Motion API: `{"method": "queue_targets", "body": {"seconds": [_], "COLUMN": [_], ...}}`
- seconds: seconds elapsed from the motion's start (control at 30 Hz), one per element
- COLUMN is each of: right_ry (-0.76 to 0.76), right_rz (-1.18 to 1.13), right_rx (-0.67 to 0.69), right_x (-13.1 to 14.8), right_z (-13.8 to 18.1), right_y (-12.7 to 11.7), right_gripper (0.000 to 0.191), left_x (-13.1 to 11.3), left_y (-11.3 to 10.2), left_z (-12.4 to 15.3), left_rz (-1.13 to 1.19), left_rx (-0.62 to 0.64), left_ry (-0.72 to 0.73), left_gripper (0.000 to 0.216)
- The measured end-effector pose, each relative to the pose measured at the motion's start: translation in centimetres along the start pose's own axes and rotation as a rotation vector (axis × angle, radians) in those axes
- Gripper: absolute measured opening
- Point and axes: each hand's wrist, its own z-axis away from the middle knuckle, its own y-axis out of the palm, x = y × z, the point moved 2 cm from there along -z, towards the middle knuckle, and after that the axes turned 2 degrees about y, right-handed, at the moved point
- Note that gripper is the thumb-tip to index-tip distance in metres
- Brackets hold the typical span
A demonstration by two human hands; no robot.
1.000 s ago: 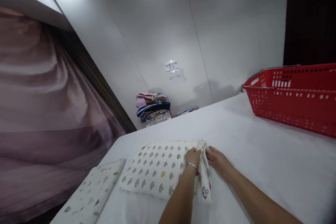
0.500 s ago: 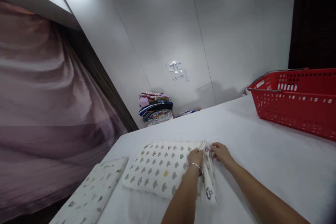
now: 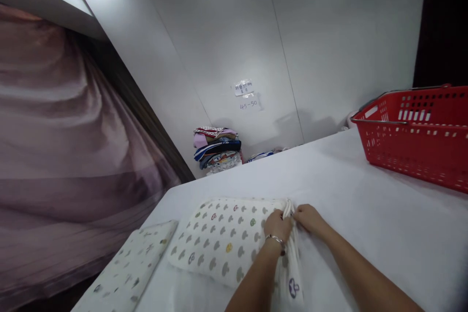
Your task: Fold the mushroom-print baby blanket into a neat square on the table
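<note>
A white pillowcase (image 3: 219, 236) with small mushroom prints lies on the white table, filled out flat like a pillow. Its right end is gathered in loose folds that hang toward me. My left hand (image 3: 278, 226), with a bracelet at the wrist, is closed on the gathered edge. Just to the right, my right hand (image 3: 307, 217) pinches the same edge between thumb and fingers. Whatever is inside the pillowcase is hidden.
A folded white printed cloth (image 3: 135, 263) lies at the table's left edge. On the right stands a red plastic basket (image 3: 420, 148) with wire handles. Beyond the table are a stack of folded clothes (image 3: 217, 148) and a wall with paper labels (image 3: 248, 95). A pinkish curtain (image 3: 66, 146) hangs at left.
My right hand has moved onto the gathered edge and closed on it. My left hand has shifted slightly right and down along the folds. The view has tilted a little.
</note>
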Motion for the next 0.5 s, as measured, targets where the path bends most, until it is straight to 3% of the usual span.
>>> {"method": "queue_targets", "body": {"seconds": [0.23,0.5], "right_ry": [0.008,0.013], "right_rz": [-0.121,-0.308], "right_rx": [0.030,0.082], "right_x": [-0.5,-0.5], "right_z": [-1.2,-2.0], "right_y": [0.5,0.6], "right_gripper": [0.014,0.015], "left_x": [-2.3,-2.1], "left_y": [-0.5,0.8], "left_z": [-1.7,-3.2], "left_rz": [-0.146,-0.131], "left_rx": [-0.025,-0.064], "left_ry": [0.039,0.061], "left_gripper": [0.036,0.022]}}
